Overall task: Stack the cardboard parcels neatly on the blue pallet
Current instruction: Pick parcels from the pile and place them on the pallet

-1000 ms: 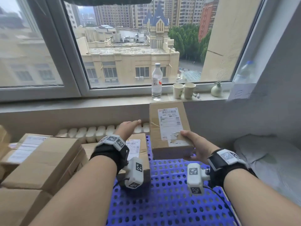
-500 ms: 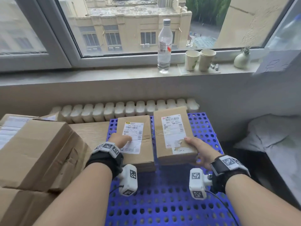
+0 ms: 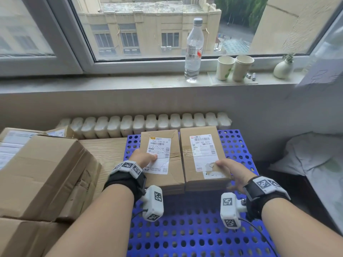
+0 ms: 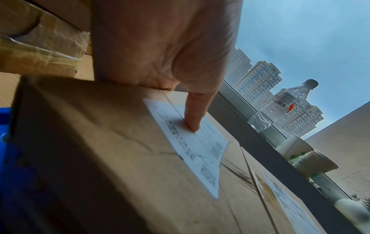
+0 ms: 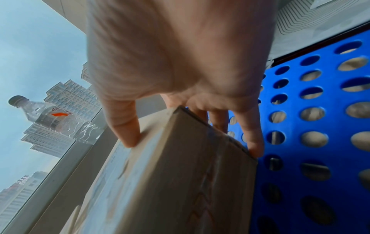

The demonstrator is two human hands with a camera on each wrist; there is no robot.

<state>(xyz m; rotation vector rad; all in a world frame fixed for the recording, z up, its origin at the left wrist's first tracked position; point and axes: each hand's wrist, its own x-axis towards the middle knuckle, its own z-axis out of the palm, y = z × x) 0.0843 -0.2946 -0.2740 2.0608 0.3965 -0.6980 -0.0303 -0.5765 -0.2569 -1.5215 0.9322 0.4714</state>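
On the blue pallet (image 3: 187, 232), at its far end near the white radiator (image 3: 148, 123), two cardboard parcels lay flat side by side, long edges touching, labels facing up. I had my right hand (image 3: 234, 172) on the near right corner of the right parcel (image 3: 201, 154): the right wrist view showed the thumb (image 5: 124, 126) pressed on its top face and the other fingers (image 5: 254, 136) curled down along its right side, so that hand was clamped on it. The box's underside was hidden, so I could not tell whether it sat fully on the pallet.

My left hand (image 3: 142, 156) lay over the left edge of the left parcel (image 3: 163, 158). Its thumb (image 4: 195, 114) pressed down on the white shipping label, while the rest of the fingers dropped behind the box's left side, so I gripped that one too.

To my left, larger cardboard boxes (image 3: 42, 173) sat piled on a wooden surface (image 3: 109, 151) beside the pallet. Up on the windowsill (image 3: 111, 83) stood a clear water bottle (image 3: 193, 51), two paper cups (image 3: 234, 68) just beside each other, and a small pale vase (image 3: 283, 68).
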